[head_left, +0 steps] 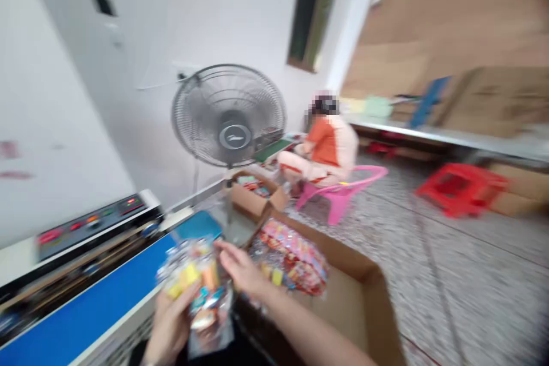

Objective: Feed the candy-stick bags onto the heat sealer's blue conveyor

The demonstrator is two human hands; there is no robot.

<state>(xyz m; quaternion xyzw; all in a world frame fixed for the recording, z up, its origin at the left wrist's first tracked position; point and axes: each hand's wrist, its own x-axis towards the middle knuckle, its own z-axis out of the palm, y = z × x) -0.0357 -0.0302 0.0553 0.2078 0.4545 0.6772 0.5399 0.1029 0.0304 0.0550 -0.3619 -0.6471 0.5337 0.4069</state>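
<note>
My left hand [174, 317] is closed on a clear plastic packet [210, 291] with small colourful pieces inside, among them yellow, orange and teal ones. The packet is blurred, so I cannot make out the kind of pieces. My right hand [242, 269] is just right of the packet, its fingers stretched out towards the packet's upper edge; whether they touch it I cannot tell. Under my right forearm stands a large open cardboard box [377, 297], holding a pile of similar packets [295, 254] with red and pink printing on its left side.
To my left runs a machine with a blue belt [107, 291] and a control panel [92, 223]. A pedestal fan [231, 120] stands ahead, beside a smaller filled carton [253, 194]. Another person [326, 143] sits on a pink chair [338, 194]. A red stool [461, 189] is at right.
</note>
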